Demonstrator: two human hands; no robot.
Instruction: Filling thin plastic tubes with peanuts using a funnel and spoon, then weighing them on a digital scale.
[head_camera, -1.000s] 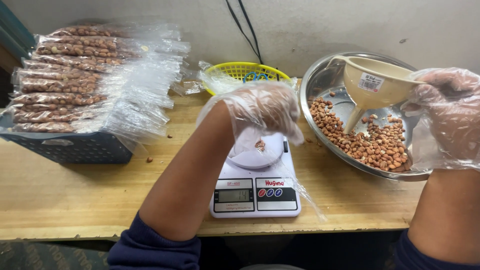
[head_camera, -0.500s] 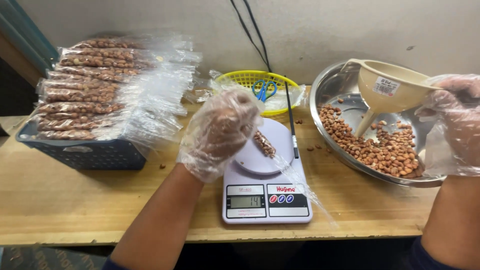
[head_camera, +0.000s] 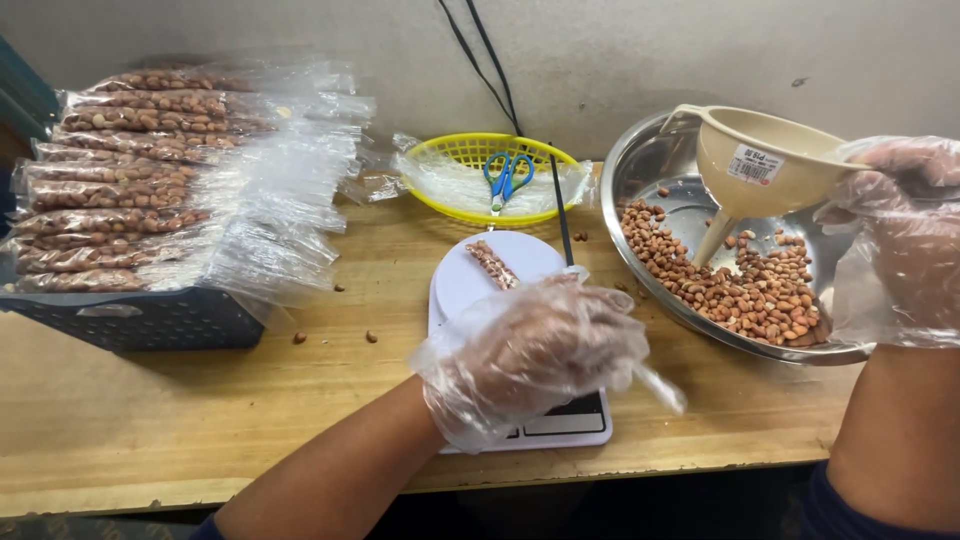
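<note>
Your left hand (head_camera: 535, 355), in a loose clear plastic glove, hovers over the near end of the white digital kitchen scale (head_camera: 510, 330), fingers curled around a thin clear plastic bag (head_camera: 655, 385) that trails off to the right; how firmly you grip it I cannot tell through the crinkled film. Just beyond your knuckles, a narrow clear packet of red-skinned peanuts (head_camera: 492, 264) lies on the scale's round platform. Your right hand (head_camera: 900, 235), gloved the same way, is closed on the rim of a beige plastic funnel (head_camera: 760, 170), holding it tilted over the wide steel bowl (head_camera: 640, 165), its spout pointing down toward the loose peanuts (head_camera: 740, 285) heaped inside. You look to be between weighing one packet and filling another, so the next move calls for bringing the bag's mouth and the funnel spout together. Farther out, a yellow plastic basket (head_camera: 470, 150) holds blue-handled scissors (head_camera: 506, 175), and a dark blue crate (head_camera: 150, 320) at your left carries stacked filled peanut packets (head_camera: 130, 180).
</note>
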